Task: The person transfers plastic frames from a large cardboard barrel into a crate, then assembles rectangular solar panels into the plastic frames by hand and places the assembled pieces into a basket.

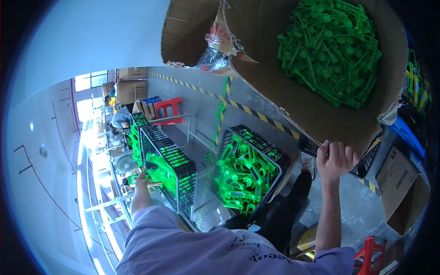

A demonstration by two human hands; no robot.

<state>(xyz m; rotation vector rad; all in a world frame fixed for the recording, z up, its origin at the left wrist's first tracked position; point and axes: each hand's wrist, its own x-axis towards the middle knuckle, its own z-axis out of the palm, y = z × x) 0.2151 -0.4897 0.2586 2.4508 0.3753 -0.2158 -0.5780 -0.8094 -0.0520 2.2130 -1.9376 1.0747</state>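
Observation:
My right hand [337,159] is closed over the edge of a big open cardboard box [270,94]. A heap of bright green plastic pieces [330,52] lies inside the box. At the left, my left hand [142,181] reaches to a raised black crate [169,149], thumb and fingers apart. Green plastic parts [161,174] beside its fingers are smeared by motion, and I see none gripped. Between my arms stands another black crate [278,173], lower down, filled with glossy green plastic parts [243,176].
A red stool [168,111] stands beyond the crates, and another red stool [370,256] is at the lower right. An open carton [398,192] sits at the right. Yellow-black tape [263,118] crosses the floor. A person [121,118] is at the far left, near a fan [126,164].

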